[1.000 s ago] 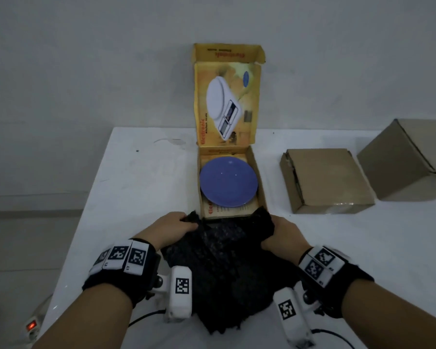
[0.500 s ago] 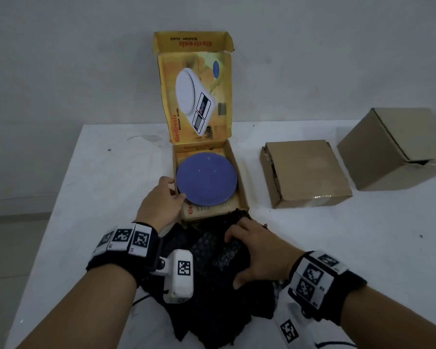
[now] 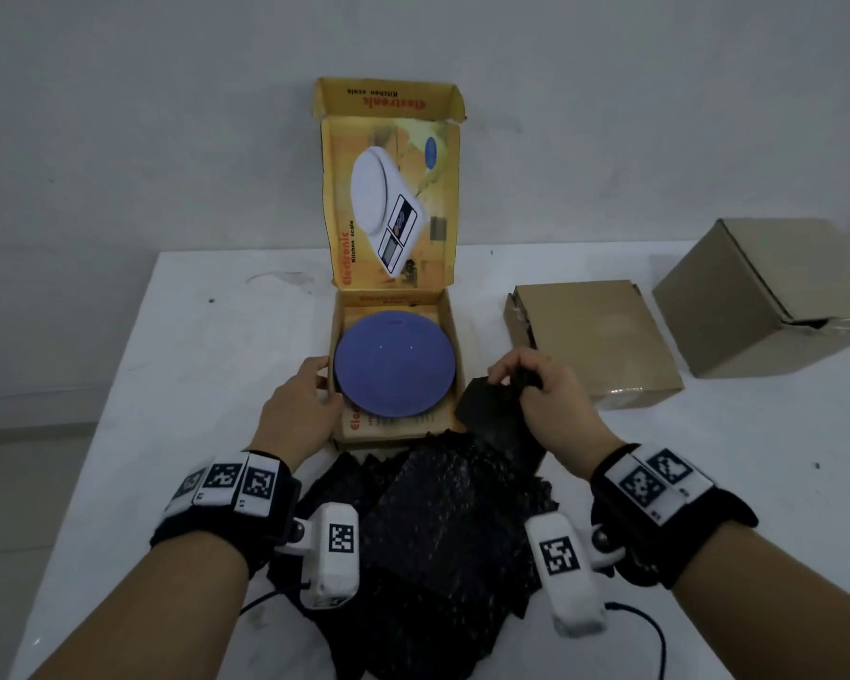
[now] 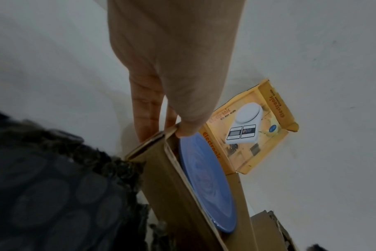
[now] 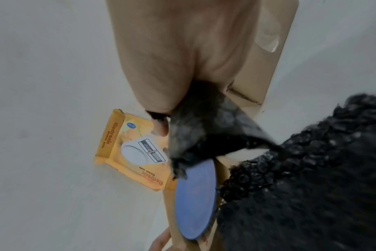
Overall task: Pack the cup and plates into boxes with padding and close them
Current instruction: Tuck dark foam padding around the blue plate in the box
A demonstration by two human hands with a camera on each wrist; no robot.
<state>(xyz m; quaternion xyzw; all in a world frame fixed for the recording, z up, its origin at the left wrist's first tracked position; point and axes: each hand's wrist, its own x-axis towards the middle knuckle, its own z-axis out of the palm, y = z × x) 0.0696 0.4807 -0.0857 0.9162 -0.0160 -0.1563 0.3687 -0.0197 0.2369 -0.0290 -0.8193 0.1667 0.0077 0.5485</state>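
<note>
A blue plate (image 3: 396, 363) lies in the open yellow kitchen-scale box (image 3: 450, 346), whose lid stands upright against the wall. My left hand (image 3: 322, 380) pinches the box's left wall (image 4: 161, 178), thumb on the rim beside the plate (image 4: 206, 183), fingers outside. My right hand (image 3: 516, 375) grips a raised corner of the black bubble wrap (image 3: 438, 522) just right of the box. The rest of the wrap (image 5: 311, 186) lies on the table in front of the box, and its raised corner hangs over the plate (image 5: 195, 200) edge. No cup is in view.
A flat closed cardboard box (image 3: 595, 341) sits right of the yellow box, close to my right hand. A larger cardboard box (image 3: 776, 292) stands at the far right. The white table (image 3: 192, 385) ends at the wall behind and drops off on the left.
A second ago both hands held the wrap's far edge. The left hand moved to the box's left wall and stays there. The right hand has lifted a corner of the wrap beside the box.
</note>
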